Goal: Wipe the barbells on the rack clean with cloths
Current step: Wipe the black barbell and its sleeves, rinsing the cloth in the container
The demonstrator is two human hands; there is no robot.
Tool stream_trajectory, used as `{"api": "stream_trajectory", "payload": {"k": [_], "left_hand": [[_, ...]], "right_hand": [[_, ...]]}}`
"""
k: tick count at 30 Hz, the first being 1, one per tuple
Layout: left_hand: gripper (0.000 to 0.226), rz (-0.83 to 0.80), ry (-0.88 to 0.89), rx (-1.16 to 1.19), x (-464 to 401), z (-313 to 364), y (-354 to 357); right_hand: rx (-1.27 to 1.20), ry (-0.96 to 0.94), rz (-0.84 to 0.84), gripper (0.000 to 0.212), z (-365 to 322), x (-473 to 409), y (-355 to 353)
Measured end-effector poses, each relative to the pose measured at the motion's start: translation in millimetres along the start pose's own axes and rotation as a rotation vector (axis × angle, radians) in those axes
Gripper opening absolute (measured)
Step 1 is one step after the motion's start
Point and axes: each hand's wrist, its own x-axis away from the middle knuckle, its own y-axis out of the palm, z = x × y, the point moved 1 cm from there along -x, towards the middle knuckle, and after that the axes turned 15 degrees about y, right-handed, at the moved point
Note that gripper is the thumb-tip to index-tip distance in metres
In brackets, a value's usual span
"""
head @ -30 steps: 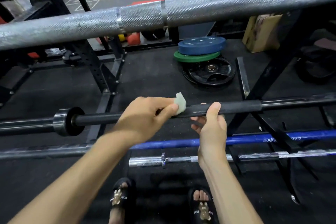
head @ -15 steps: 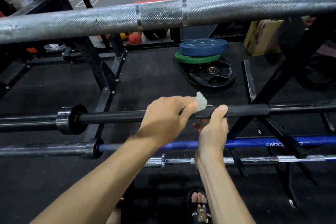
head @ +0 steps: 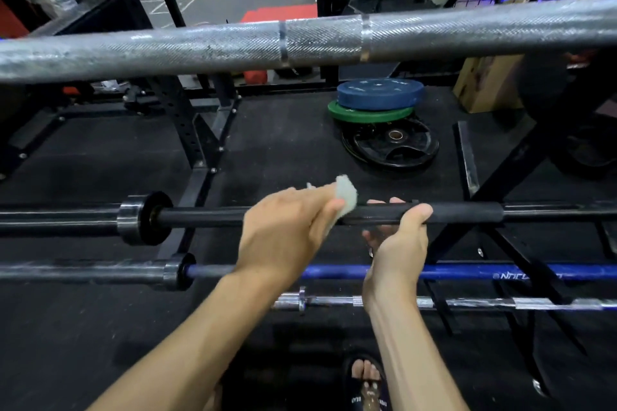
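Observation:
A black barbell [head: 207, 217] lies level on the rack at mid height. My left hand [head: 283, 230] pinches a small pale green cloth [head: 345, 195] against the bar's top. Just to its right, my right hand [head: 399, 243] curls around the same bar, thumb on top. A thick knurled silver barbell [head: 233, 47] crosses the upper view, close to the camera. Below the black bar runs a blue barbell [head: 467, 272], and under that a thin chrome bar [head: 467, 303].
Blue, green and black weight plates [head: 380, 100] are stacked on the dark rubber floor behind the rack. Black rack struts [head: 500, 190] rise at the right and black uprights [head: 180, 123] at the left. A cardboard box [head: 484, 83] sits at the far right. My sandalled foot [head: 367, 384] shows below.
Both hands and the cloth have slid a little to the right along the black bar, and the view has shifted with them.

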Motion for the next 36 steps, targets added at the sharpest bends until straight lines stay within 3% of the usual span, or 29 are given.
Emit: {"api": "stream_trajectory", "payload": {"k": [3,5,8,11,13,17,20,24,28,33,36], "left_hand": [[0.037,0.049,-0.072,-0.062,-3,24,20],[0.04,0.045,0.072,-0.029,-8,40,25],[0.037,-0.004,0.223,-0.022,-4,7,11],[0.032,0.103,0.002,-0.092,9,-21,-3],[0.025,0.153,-0.046,-0.091,5,1,5],[0.039,0.057,0.099,-0.104,-8,42,24],[0.041,-0.017,0.166,-0.124,2,12,11],[0.039,0.012,-0.04,-0.176,28,-34,-19],[0.039,0.037,-0.168,-0.134,38,-30,-23],[0.042,0.041,-0.02,-0.074,12,30,12],[0.045,-0.011,0.106,-0.095,2,31,14]], "right_hand": [[0.022,0.023,-0.04,0.051,2,1,-1],[0.026,0.038,-0.046,0.053,3,-1,-3],[-0.006,0.039,-0.068,0.053,1,-2,-6],[-0.035,0.046,-0.093,0.052,-1,0,-6],[-0.041,0.051,-0.096,0.053,1,-1,-5],[-0.043,0.059,-0.091,0.058,4,-1,-2],[-0.069,0.047,-0.081,0.058,0,0,-2],[-0.064,0.041,-0.116,0.059,-3,-1,-7],[-0.013,0.063,-0.14,0.058,-1,-3,-11],[-0.047,0.082,-0.173,0.06,0,-3,-12],[-0.065,0.096,-0.175,0.067,-1,-8,-13]]}}
